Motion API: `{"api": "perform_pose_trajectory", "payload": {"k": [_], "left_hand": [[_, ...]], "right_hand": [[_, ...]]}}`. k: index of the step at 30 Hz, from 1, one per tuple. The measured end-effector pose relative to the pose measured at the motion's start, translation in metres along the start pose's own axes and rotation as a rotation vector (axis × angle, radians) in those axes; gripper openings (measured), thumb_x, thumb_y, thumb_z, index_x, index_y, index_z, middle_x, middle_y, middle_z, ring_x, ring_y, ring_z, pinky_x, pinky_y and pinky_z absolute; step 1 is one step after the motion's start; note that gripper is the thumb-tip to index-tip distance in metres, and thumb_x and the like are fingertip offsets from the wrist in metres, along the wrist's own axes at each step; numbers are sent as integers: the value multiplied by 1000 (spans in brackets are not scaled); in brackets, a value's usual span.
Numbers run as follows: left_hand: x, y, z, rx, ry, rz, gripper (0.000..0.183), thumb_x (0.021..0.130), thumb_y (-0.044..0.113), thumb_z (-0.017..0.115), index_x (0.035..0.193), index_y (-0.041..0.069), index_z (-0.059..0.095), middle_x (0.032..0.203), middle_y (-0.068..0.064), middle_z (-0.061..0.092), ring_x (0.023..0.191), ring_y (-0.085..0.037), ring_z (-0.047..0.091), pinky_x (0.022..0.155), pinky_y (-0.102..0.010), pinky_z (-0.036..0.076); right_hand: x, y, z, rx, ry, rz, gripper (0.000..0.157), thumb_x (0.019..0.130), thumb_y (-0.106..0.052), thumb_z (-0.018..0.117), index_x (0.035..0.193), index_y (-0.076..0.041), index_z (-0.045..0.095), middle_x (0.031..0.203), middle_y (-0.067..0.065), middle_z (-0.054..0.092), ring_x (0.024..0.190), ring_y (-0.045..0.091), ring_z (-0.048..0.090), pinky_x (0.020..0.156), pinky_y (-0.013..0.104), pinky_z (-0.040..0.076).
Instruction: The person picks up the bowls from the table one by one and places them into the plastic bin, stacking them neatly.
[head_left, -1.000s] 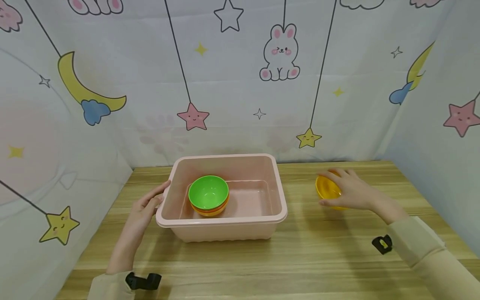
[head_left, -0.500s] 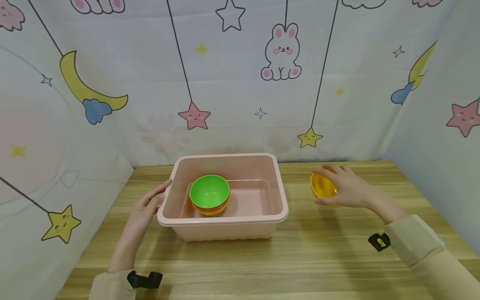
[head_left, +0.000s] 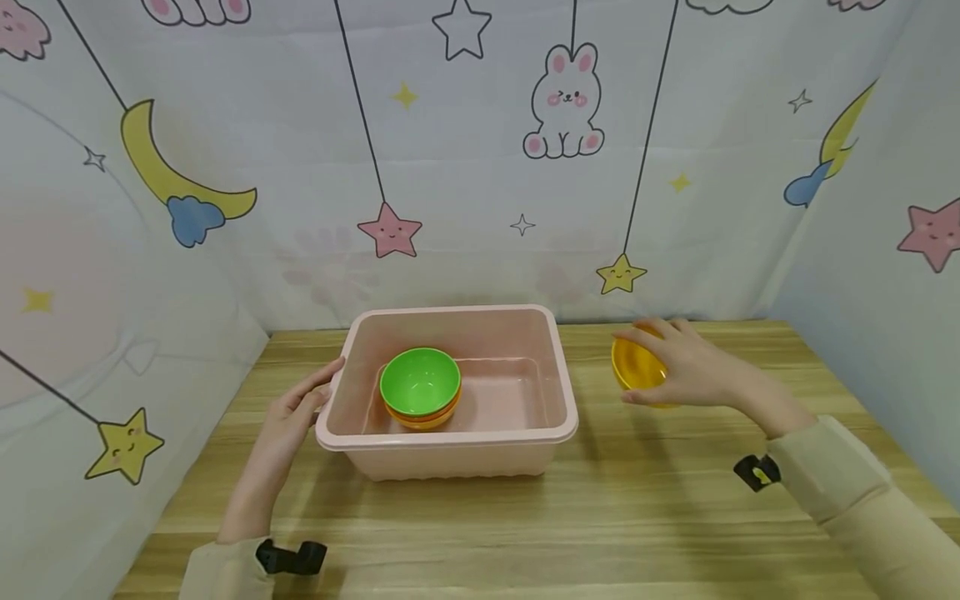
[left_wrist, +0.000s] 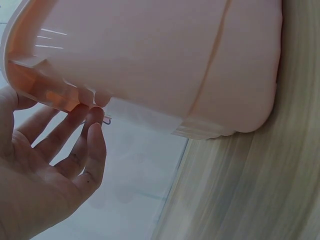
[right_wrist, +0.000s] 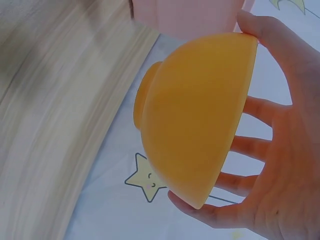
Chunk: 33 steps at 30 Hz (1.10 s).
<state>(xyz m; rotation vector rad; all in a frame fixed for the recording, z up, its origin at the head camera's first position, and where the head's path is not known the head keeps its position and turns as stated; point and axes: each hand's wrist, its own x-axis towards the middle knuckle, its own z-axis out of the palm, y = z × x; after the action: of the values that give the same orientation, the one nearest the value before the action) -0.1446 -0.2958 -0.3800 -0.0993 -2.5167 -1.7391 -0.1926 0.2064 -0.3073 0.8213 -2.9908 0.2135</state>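
Observation:
In the head view, my right hand (head_left: 701,371) spans the rim of a yellow-orange bowl (head_left: 635,367) and holds it, thumb on one side and fingers on the other. The right wrist view has this bowl (right_wrist: 192,112) with its footed base off the tabletop. My left hand (head_left: 288,421) holds the left rim of a pink plastic basin (head_left: 450,462). Seen from the left wrist, my bent fingers (left_wrist: 95,145) touch the underside of that rim. Inside the basin, on its left, a green bowl (head_left: 420,382) is nested on orange bowls (head_left: 426,422).
Everything stands on a wood-grain table (head_left: 480,542). A white cloth backdrop (head_left: 465,150) printed with stars, moons and a rabbit rises behind the table and along both sides. Black straps (head_left: 291,558) are at both wrists.
My right hand has lifted the yellow-orange bowl a little and carried it slightly left, towards the basin. My left hand and the basin keep their places.

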Motion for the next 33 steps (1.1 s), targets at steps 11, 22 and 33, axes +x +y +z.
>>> {"api": "perform_pose_trajectory", "payload": {"k": [11, 22, 33], "left_hand": [[2, -5, -2, -20, -15, 40, 46, 103, 37, 43, 146, 22, 44, 148, 14, 44, 116, 14, 47, 88, -14, 46], [2, -2, -2, -13, -16, 26, 47, 102, 39, 43, 146, 23, 43, 147, 14, 43, 115, 14, 47, 87, -12, 46], [1, -1, -1, -5, -16, 6, 47, 102, 40, 43, 146, 24, 43, 148, 10, 44, 115, 14, 47, 88, -14, 46]], "right_hand": [[7, -10, -9, 22, -7, -21, 85, 77, -65, 67, 146, -24, 40, 145, 17, 39, 125, 46, 38, 93, 67, 42], [17, -25, -23, 17, -25, -33, 86, 76, -65, 68, 147, -26, 38, 148, 15, 36, 129, 45, 35, 95, 67, 41], [25, -39, -30, 13, -31, -30, 83, 76, -59, 72, 146, -28, 38, 149, 12, 34, 128, 41, 35, 93, 66, 43]]}}
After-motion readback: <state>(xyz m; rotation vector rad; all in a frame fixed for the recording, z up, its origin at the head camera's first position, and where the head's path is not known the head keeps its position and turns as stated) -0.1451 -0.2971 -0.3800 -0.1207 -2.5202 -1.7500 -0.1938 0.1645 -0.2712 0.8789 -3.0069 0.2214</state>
